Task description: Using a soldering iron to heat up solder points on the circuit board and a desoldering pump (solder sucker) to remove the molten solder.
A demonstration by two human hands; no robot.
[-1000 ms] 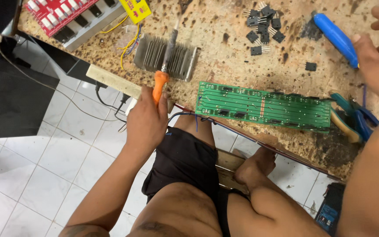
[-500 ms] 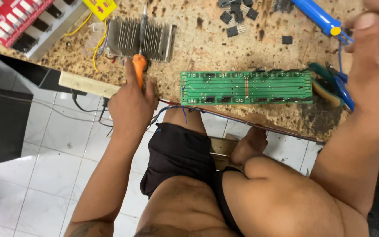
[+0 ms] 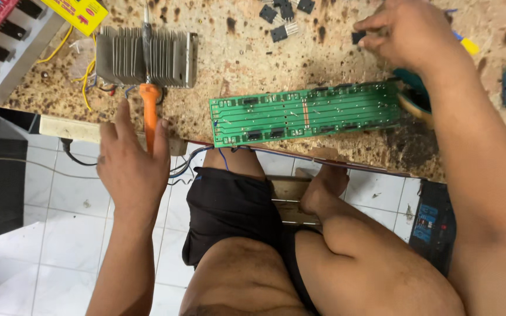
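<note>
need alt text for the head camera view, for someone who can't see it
A person's left hand rests on an orange-handled tool at a speckled workbench, while the right hand pinches a small black component. A long green circuit board lies between the hands, beside a finned metal heat sink.

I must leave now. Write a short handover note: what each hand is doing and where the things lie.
Left hand: open, fingers beside the orange-handled tool, which lies across the finned metal block.
Right hand: pinching a small black part above the bench.
Green circuit board: flat at the bench edge, some black parts fitted.
Spare black parts: loose at the top.
Left: the pinched part is not yet on the board.
</note>
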